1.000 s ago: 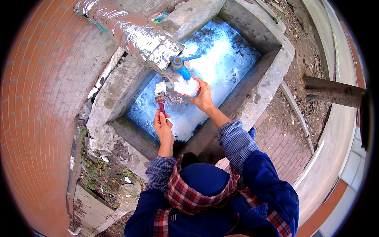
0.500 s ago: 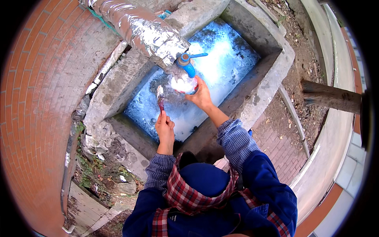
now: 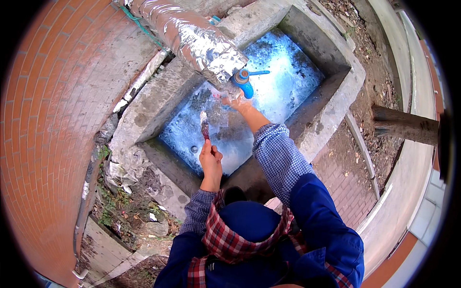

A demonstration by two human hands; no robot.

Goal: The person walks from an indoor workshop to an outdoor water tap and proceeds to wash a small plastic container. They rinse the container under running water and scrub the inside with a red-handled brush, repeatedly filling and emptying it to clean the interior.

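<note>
Leftmost, shows a curving wall [image 3: 36, 158] of orange brick, then weeds [image 3: 111, 205] in the dirt beside a rough concrete basin [image 3: 165, 91]. Contains cloudy, bluish-white water [image 3: 177, 137] between its thick sides. Across its upper left edge, shows a pipe [image 3: 194, 36] wrapped in shiny foil, slanting in over the rim. Over the water, holds a brush [image 3: 205, 128] in the left hand [image 3: 210, 159], fingers and thumb closed around the low end of its dark red handle, whitish bristles pointing away from the body. Just to the right, reaches with the right hand [image 3: 239, 102] close by the spout of a blue tap [image 3: 244, 85]. Shows a small pinkish patch [image 3: 217, 95] near its fingertips, too blurred to name; cannot tell the spread of those fingers or any hold on it. Farther right, shows a checked sleeve [image 3: 283, 150], brick paving [image 3: 343, 189] and finally a tree trunk [image 3: 406, 124].
</note>
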